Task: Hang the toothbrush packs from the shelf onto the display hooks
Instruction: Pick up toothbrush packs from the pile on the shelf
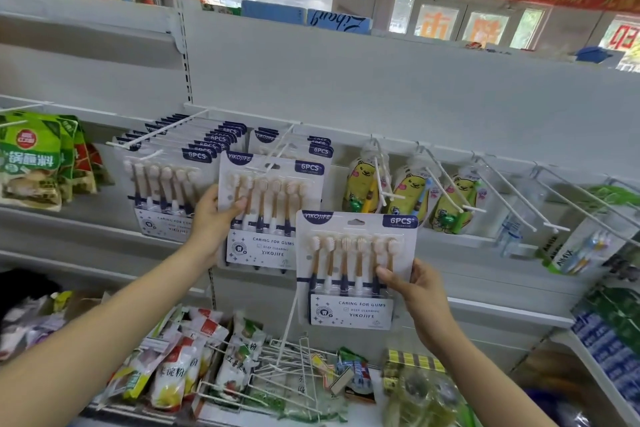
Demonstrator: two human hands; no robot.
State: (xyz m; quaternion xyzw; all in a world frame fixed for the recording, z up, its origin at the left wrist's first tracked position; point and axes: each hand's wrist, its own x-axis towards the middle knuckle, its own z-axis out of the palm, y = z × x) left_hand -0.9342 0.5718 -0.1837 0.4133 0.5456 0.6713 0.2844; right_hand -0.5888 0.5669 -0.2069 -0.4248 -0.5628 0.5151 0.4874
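Note:
My left hand [216,215] grips the left edge of a white six-piece toothbrush pack [272,211], held up at the tip of a white display hook [277,152]. Whether the hook passes through the pack's hanging slot is unclear. My right hand [415,291] holds a second identical toothbrush pack [356,267] by its lower right side, lower and to the right, free of any hook. Several more packs [166,191] hang on the hook to the left, and a few hang behind the one in my left hand.
Children's toothbrush packs with yellow bears [408,194] hang on hooks to the right, beside bare hooks [512,198]. Green snack bags [34,163] hang at far left. Food pouches [180,364] and loose white hooks [287,367] lie on the lower shelf.

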